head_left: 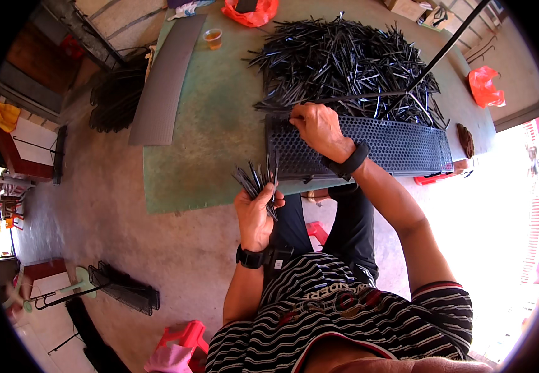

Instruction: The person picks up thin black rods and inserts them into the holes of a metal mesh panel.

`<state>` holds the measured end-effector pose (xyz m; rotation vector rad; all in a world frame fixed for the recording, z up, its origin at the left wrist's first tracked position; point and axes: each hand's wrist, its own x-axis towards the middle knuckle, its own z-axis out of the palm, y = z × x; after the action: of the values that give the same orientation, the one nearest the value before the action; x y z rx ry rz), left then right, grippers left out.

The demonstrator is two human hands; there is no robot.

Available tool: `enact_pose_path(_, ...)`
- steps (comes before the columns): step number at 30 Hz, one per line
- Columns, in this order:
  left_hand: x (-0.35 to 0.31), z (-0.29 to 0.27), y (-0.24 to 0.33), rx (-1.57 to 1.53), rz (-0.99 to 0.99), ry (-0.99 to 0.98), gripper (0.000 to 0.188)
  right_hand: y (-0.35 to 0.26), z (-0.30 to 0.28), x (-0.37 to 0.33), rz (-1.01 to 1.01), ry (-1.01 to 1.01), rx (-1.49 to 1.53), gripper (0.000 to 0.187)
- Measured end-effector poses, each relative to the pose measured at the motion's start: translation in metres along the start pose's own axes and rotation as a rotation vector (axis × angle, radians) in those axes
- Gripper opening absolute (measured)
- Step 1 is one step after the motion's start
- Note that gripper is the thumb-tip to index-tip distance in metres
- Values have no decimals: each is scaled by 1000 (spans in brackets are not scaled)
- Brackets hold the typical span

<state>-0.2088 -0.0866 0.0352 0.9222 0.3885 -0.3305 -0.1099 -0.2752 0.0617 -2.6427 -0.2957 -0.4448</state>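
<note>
My left hand (254, 219) is closed round a bundle of thin black strips (254, 179) just off the table's near edge. Their ends fan out above my thumb. My right hand (319, 126) hovers over the top left corner of a black perforated panel (394, 143), with thumb and fingers pinched together. Whatever those fingers hold is too small or hidden to name. Directly behind the panel lies a big heap of similar black strips (344, 65). A thin black rod (446, 46) slants across the heap's right side.
The green table (201, 137) carries a long grey mat (168, 81), a cup of amber liquid (213, 39) and a red plastic bag (250, 12). Another red bag (486, 87) is at the right edge. Below stand a pink-red stool (185, 339) and a black wire rack (123, 289).
</note>
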Motion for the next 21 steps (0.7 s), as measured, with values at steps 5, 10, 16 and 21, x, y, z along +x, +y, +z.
enact_pose_path(5,3,-6,-4,-29,-38,-37,15,-14,-13,-21,453,-376,682,34)
enact_pose_path(10,5,3,-6,2,-182,-153,19,-27,-16,-41,600,-660,1076,25)
enact_pose_path(16,6,8,-7,84,-43,-159,22,-14,-32,-44,458,-159,882,12)
enact_pose_path(21,9,0,-11,55,-8,-107,19,11,-26,-35,255,102,641,15)
